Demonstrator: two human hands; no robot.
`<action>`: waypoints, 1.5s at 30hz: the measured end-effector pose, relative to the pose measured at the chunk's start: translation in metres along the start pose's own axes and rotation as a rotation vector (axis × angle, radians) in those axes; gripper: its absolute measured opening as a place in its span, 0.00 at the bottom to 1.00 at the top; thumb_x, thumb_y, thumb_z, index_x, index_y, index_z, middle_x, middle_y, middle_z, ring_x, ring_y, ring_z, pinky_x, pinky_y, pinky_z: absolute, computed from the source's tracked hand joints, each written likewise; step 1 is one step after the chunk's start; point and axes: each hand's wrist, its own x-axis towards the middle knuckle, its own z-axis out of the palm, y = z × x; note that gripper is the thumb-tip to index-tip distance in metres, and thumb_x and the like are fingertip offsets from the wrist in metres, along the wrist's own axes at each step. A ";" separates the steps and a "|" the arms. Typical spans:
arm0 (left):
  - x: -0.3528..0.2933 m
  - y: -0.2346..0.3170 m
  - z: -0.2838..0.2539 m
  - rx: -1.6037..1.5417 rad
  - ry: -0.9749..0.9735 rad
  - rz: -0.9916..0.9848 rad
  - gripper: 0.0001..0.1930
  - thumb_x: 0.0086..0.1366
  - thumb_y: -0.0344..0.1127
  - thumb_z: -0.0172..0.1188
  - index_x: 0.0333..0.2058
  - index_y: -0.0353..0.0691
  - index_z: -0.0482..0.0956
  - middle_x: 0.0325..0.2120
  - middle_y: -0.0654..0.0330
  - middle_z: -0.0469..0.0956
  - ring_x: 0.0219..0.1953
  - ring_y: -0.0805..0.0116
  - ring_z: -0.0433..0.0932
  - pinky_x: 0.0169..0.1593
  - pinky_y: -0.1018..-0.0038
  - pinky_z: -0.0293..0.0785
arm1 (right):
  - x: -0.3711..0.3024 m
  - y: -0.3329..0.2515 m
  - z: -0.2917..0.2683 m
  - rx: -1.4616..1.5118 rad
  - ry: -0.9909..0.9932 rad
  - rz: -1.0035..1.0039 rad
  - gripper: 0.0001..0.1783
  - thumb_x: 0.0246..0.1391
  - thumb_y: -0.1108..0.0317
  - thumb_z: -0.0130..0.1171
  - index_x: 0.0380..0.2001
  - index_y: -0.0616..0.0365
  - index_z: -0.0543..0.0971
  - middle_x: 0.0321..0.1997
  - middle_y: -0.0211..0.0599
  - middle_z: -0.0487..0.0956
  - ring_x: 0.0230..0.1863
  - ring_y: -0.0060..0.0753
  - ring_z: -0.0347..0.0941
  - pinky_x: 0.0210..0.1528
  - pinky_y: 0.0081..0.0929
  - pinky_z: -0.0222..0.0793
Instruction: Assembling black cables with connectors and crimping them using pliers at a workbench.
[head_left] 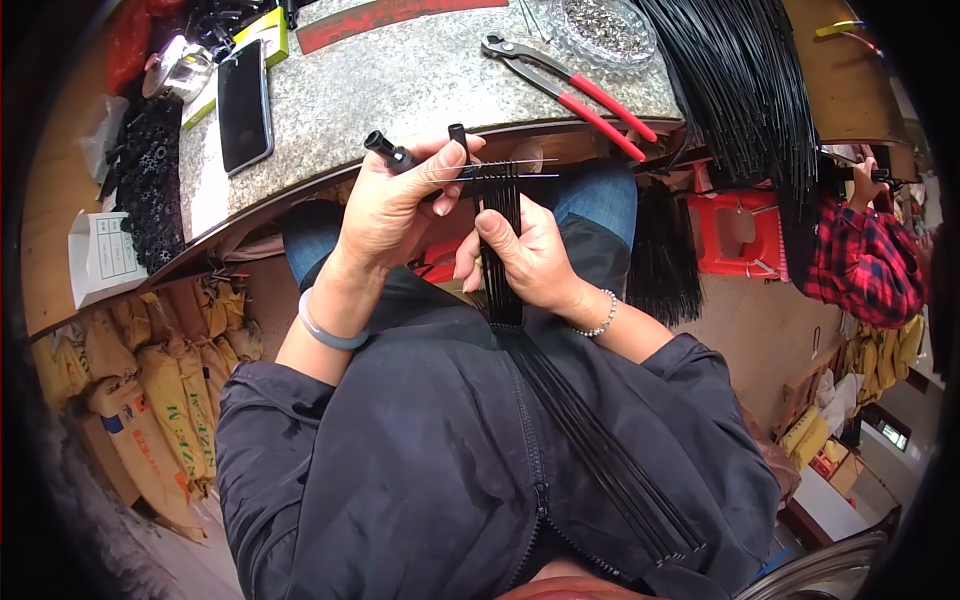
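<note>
My left hand (395,205) is closed around a black tubular piece (388,152) with an open, ridged end; a second black tube (458,134) stands up by its fingertips. Two thin metal wires (535,176) run sideways from that hand across the tops of a row of thin black rods (499,205). My right hand (530,255) grips these rods below the wires, thumb on top. From there they hang over my dark jacket in a long loose bundle (610,460). Exactly how the wires meet the rod ends is too small to tell.
On the speckled worktop (400,75) lie red-handled pincers (575,92), a phone (245,108) and a red strip (400,20). A glass bowl (605,35) holds small metal parts. Black rods (745,80) drape over the right edge. Another person's plaid sleeve (865,260) shows far right.
</note>
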 end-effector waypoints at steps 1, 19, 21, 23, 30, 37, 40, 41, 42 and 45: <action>0.000 0.000 0.000 0.001 0.000 0.000 0.16 0.60 0.38 0.59 0.41 0.29 0.75 0.24 0.64 0.71 0.21 0.80 0.64 0.24 0.86 0.59 | 0.000 0.000 0.000 -0.004 0.001 0.001 0.21 0.59 0.52 0.46 0.41 0.60 0.65 0.21 0.41 0.76 0.18 0.24 0.73 0.22 0.17 0.69; -0.021 -0.006 -0.003 -0.080 -0.039 0.021 0.28 0.63 0.48 0.51 0.53 0.30 0.67 0.29 0.66 0.75 0.32 0.82 0.70 0.43 0.82 0.68 | 0.002 -0.002 -0.003 0.023 -0.055 0.036 0.23 0.60 0.54 0.46 0.50 0.61 0.64 0.18 0.40 0.75 0.17 0.24 0.72 0.21 0.16 0.69; -0.020 -0.006 -0.004 -0.042 -0.046 0.036 0.28 0.63 0.48 0.53 0.53 0.30 0.66 0.30 0.66 0.75 0.32 0.82 0.71 0.43 0.81 0.68 | 0.002 -0.004 -0.003 0.034 -0.073 0.036 0.23 0.60 0.55 0.46 0.50 0.61 0.64 0.21 0.40 0.75 0.18 0.24 0.72 0.21 0.17 0.69; -0.018 -0.007 -0.005 -0.065 -0.055 0.036 0.28 0.62 0.47 0.54 0.53 0.30 0.67 0.30 0.66 0.75 0.32 0.81 0.71 0.43 0.81 0.68 | 0.002 -0.003 -0.002 0.046 -0.091 0.034 0.23 0.60 0.56 0.46 0.51 0.61 0.63 0.24 0.39 0.75 0.19 0.24 0.73 0.22 0.17 0.70; -0.019 -0.010 0.010 0.013 0.028 0.142 0.19 0.56 0.29 0.62 0.48 0.32 0.73 0.30 0.64 0.77 0.29 0.80 0.71 0.35 0.84 0.69 | 0.002 0.004 -0.001 0.051 -0.037 -0.030 0.23 0.60 0.56 0.47 0.51 0.61 0.60 0.36 0.36 0.72 0.22 0.25 0.74 0.20 0.18 0.72; -0.017 -0.016 0.008 0.028 0.080 0.162 0.15 0.56 0.27 0.62 0.43 0.32 0.76 0.31 0.62 0.78 0.23 0.82 0.69 0.28 0.86 0.67 | -0.001 -0.002 -0.001 -0.012 -0.042 0.027 0.28 0.58 0.44 0.41 0.47 0.60 0.60 0.18 0.39 0.74 0.15 0.25 0.71 0.19 0.17 0.69; -0.018 -0.020 0.008 -0.070 0.051 0.143 0.15 0.55 0.27 0.62 0.43 0.32 0.76 0.30 0.62 0.78 0.22 0.81 0.69 0.28 0.85 0.67 | 0.003 -0.001 -0.005 -0.028 -0.092 0.037 0.27 0.58 0.43 0.39 0.43 0.59 0.61 0.18 0.38 0.74 0.15 0.25 0.71 0.19 0.17 0.69; -0.017 -0.020 0.007 -0.123 0.057 0.139 0.15 0.55 0.27 0.62 0.43 0.32 0.76 0.29 0.62 0.78 0.22 0.80 0.70 0.28 0.85 0.68 | 0.002 -0.001 -0.005 -0.027 -0.091 0.034 0.27 0.58 0.43 0.39 0.43 0.59 0.61 0.18 0.38 0.74 0.15 0.25 0.71 0.19 0.17 0.69; -0.016 -0.020 0.007 -0.121 0.055 0.139 0.15 0.55 0.27 0.62 0.43 0.32 0.76 0.29 0.62 0.78 0.22 0.80 0.70 0.28 0.85 0.68 | 0.001 -0.002 -0.005 -0.033 -0.108 0.035 0.27 0.58 0.43 0.39 0.42 0.59 0.61 0.18 0.38 0.74 0.15 0.25 0.71 0.18 0.17 0.68; -0.013 -0.019 0.003 -0.155 0.002 0.082 0.15 0.55 0.28 0.63 0.42 0.32 0.75 0.27 0.62 0.78 0.23 0.80 0.70 0.28 0.85 0.68 | 0.002 -0.003 -0.005 -0.036 -0.107 0.050 0.27 0.58 0.42 0.38 0.41 0.59 0.62 0.17 0.38 0.73 0.15 0.25 0.71 0.17 0.17 0.68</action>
